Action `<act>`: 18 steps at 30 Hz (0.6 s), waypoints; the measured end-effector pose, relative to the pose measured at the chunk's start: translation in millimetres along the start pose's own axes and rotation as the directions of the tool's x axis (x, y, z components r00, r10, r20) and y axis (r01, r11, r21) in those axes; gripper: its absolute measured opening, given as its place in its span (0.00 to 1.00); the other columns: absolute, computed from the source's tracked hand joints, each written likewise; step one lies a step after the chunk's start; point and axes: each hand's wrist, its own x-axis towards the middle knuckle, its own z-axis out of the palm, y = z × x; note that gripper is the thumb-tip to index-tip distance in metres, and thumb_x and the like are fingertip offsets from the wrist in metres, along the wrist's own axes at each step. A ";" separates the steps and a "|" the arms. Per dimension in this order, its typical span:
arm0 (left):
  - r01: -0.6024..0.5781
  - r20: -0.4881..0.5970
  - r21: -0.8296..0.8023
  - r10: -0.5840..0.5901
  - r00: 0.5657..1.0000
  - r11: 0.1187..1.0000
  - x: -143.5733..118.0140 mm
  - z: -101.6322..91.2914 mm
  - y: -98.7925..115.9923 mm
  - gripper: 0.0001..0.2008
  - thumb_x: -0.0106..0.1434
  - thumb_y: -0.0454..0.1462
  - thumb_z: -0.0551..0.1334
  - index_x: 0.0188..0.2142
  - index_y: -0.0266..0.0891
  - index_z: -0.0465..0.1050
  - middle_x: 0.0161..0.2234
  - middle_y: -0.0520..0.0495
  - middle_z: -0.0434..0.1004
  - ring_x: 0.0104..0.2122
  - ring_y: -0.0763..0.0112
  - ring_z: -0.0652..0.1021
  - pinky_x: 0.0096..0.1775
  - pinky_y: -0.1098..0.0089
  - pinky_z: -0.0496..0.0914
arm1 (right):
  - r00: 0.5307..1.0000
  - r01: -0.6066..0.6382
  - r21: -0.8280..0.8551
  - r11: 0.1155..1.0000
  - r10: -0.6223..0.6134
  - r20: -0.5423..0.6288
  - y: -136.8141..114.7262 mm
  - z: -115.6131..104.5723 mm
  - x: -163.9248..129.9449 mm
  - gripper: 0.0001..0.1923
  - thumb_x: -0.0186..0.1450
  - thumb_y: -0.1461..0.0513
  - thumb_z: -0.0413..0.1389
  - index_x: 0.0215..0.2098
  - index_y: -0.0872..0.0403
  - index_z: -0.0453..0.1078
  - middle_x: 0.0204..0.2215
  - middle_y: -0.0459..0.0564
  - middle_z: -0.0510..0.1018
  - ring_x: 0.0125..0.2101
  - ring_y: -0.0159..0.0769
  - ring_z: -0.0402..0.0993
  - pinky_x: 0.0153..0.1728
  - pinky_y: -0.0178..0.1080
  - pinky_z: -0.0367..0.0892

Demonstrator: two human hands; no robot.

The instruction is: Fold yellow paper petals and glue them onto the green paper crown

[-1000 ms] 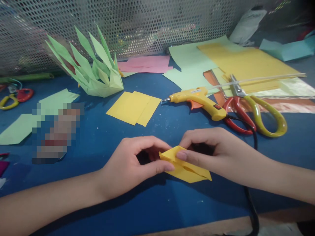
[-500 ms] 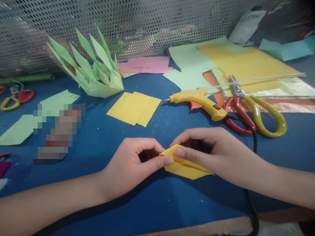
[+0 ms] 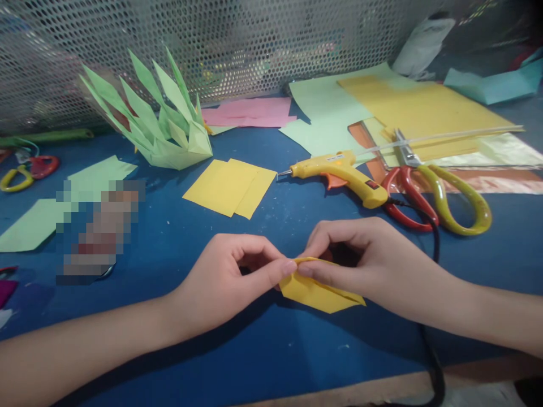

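A folded piece of yellow paper (image 3: 324, 292) is held just over the blue table by both hands. My left hand (image 3: 244, 282) pinches its left corner between thumb and fingers. On its upper edge, my right hand (image 3: 356, 263) grips with the thumb in front and the fingers behind, mostly hidden. The two thumb tips nearly meet at the paper's upper left. Beyond the hands lie yellow paper squares (image 3: 216, 189), partly overlapping. A yellow glue gun (image 3: 339, 172) rests to their right, its nozzle tip close to the squares.
Red-and-yellow-handled scissors (image 3: 460, 203) lie at the right, beside the glue gun's black cord (image 3: 432, 362). A green folded-paper piece with pointed leaves (image 3: 178, 150) stands at the back left. Yellow sheets (image 3: 436, 107) and pink paper (image 3: 254, 111) lie near the mesh panel (image 3: 263, 51).
My right thumb has slid left and down along the yellow paper, close to my left thumb. The paper's upper flap, raised to a point before, is now pressed down flatter.
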 end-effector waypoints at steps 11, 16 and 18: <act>-0.027 -0.022 -0.005 0.027 0.999 1.000 1.7 0.9 0.7 0.05 0.58 0.35 0.64 0.27 0.39 0.78 0.23 0.54 0.79 0.22 0.80 0.74 0.25 0.83 0.68 | 1.000 0.006 -0.006 1.000 -0.006 0.007 1.1 0.2 -0.3 0.06 0.55 0.58 0.62 0.26 0.52 0.74 0.22 0.44 0.75 0.22 0.28 0.67 0.20 0.30 0.62; -0.033 -0.034 -0.007 0.033 0.999 0.999 -1.3 1.4 0.5 0.05 0.57 0.35 0.64 0.27 0.38 0.79 0.23 0.53 0.79 0.22 0.77 0.76 0.24 0.81 0.70 | 0.999 0.039 0.000 0.999 -0.039 -0.002 -0.6 0.2 -0.6 0.06 0.56 0.58 0.62 0.26 0.52 0.74 0.22 0.44 0.75 0.23 0.29 0.68 0.21 0.30 0.64; -0.031 -0.037 -0.003 0.031 0.999 1.000 -1.8 2.1 -0.2 0.05 0.57 0.35 0.64 0.27 0.38 0.79 0.22 0.53 0.79 0.21 0.77 0.76 0.24 0.81 0.70 | 0.999 0.047 -0.010 0.999 -0.047 -0.006 -1.1 0.1 -0.6 0.07 0.57 0.57 0.62 0.25 0.52 0.74 0.23 0.45 0.76 0.23 0.30 0.69 0.21 0.30 0.64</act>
